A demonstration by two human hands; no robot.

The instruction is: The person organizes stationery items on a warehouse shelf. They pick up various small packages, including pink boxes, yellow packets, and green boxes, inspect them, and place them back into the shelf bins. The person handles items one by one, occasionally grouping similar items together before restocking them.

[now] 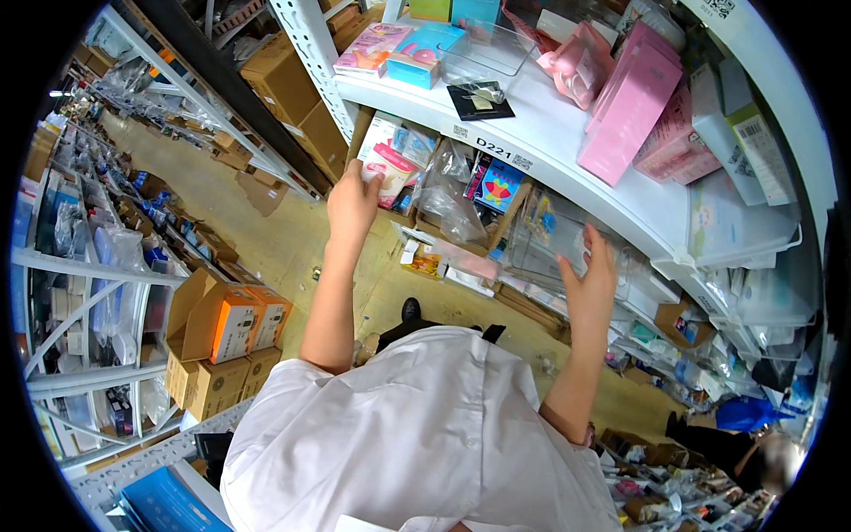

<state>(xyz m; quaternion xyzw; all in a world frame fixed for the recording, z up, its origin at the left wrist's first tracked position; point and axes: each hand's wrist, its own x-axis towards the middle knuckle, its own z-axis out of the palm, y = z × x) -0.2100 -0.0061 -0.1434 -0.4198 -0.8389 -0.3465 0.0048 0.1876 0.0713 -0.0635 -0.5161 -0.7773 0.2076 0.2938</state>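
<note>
L hand (354, 211) is at the lower-shelf cartons, thumb against the left edge of a pink-and-cream box (390, 172), fingers bent round toward the carton side. Can't tell if they've closed on the box, the carton wall or both; gap looks small. Box sits in the open brown carton (359, 132), leaning on top of other packs, printed face up, prob. b/c the packs under it prop it up.

R hand (592, 273) is empty: fingers spread, thumb well apart, above the clear plastic bin (542, 253), apparently no contact. Prob. held off to the side so the cartons stay reachable.

Next carton over (512, 219) has a crumpled clear bag (454, 188) w/ a dark-blue pack (500, 185) beside it, on edge, prob. wedged by the carton wall.

White upper shelf (542, 117): blue box (424, 55) at left, flat black packet (481, 101) near front edge, clear tray (496, 55) behind. Tall pink boxes (631, 105) lean tilted, prob. b/c crowded by cartons to their right. Orange-and-white boxes (238, 324) stand in an open carton, far L, side by side, likely packed tight to stay upright.
</note>
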